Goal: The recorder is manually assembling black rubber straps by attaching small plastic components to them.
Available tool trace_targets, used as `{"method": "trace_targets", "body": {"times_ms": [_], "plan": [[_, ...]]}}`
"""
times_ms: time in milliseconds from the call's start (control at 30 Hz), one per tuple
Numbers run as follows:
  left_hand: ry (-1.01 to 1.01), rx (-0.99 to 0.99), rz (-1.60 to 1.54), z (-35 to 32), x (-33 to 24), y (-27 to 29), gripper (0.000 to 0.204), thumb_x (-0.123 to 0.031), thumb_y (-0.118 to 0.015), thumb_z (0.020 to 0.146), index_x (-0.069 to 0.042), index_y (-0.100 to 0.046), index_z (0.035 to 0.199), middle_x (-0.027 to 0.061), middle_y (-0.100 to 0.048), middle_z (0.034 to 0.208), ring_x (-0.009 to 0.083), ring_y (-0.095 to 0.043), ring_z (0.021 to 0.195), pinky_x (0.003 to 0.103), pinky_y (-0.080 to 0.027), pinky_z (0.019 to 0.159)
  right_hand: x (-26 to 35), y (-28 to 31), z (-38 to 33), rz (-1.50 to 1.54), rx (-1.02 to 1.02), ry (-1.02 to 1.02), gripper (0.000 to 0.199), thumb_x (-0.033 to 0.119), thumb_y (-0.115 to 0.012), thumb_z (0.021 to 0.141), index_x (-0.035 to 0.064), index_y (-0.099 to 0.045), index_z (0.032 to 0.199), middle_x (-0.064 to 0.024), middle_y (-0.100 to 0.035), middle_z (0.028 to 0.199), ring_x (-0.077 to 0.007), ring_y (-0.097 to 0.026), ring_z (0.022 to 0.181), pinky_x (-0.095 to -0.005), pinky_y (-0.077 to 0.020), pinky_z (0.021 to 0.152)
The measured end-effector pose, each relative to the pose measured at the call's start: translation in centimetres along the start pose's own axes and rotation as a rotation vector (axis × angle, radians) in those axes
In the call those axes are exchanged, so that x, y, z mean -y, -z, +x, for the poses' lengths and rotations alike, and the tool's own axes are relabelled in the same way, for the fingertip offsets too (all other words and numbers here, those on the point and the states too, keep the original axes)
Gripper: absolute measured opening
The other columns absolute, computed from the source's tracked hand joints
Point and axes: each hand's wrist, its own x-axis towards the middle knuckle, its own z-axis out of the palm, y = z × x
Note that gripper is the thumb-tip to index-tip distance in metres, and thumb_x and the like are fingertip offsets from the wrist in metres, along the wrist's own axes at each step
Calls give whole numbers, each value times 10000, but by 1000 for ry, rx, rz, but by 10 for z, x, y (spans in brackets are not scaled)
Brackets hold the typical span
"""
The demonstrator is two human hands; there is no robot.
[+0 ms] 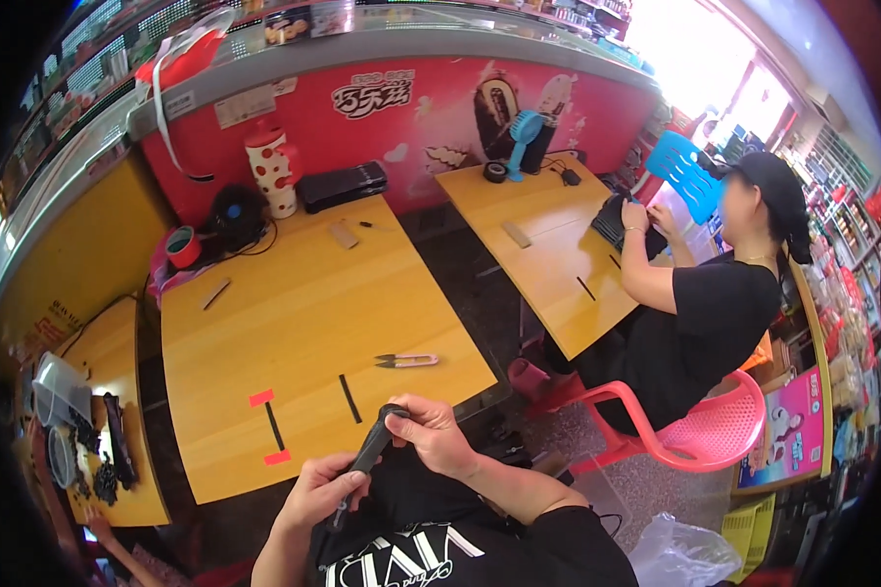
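Observation:
Between my two hands stretches a black strap-like piece [370,449], held just off the near edge of the wooden table [294,342]. My left hand [321,491] pinches its lower end, and my right hand [431,437] grips the upper end, which looks folded or looped under the thumb. Exactly what kind of piece it is I cannot make out. Beyond my right hand lie thread snips [408,361] with a pink handle. A short black strip [349,398] rests flat to their left. Further left, another black strip [272,427] has red tape at both ends.
At the table's far side are a dotted flask [271,168], a stack of black pieces [343,186] and a tape roll [182,247]. On the right, a co-worker [715,293] on a pink chair [700,421] handles black material. A blue fan [522,147] stands on that table.

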Motion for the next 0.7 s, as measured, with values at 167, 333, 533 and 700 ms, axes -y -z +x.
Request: {"method": "trace_targets", "body": {"times_ms": [167,333,533,700], "plan": [[-61,-215,354,9,0,-24,196,-7,-538,869,14,-596,1055,40,-606,706,111,-573,607,238,-467,563,21,14,-12,-550,-5,479,119,105,-597,916,-4,-555,891,-33,-566,792,-90,-515,679,-229,-405,606],[-533,-284,867,13,-13,-49,70,-23,-633,789,-2,-576,824,101,-529,592,255,-550,510,318,-428,484,33,12,-19,-499,-224,467,168,129,-560,941,-36,-542,911,-65,-588,843,-112,-542,740,-251,-434,650],[-809,77,787,17,-14,-43,228,-98,-722,758,-30,-513,696,90,-434,514,289,-474,417,368,-362,391,9,20,-16,236,-58,43,143,130,-512,968,2,-572,946,-38,-589,844,-77,-534,745,-212,-432,684],[-368,-283,660,14,-22,-40,159,-122,-693,799,-1,-591,808,138,-515,577,307,-541,511,350,-429,478,22,10,-6,-133,-221,252,145,120,-549,939,-21,-580,951,-65,-607,878,-115,-549,735,-245,-443,641]]}}
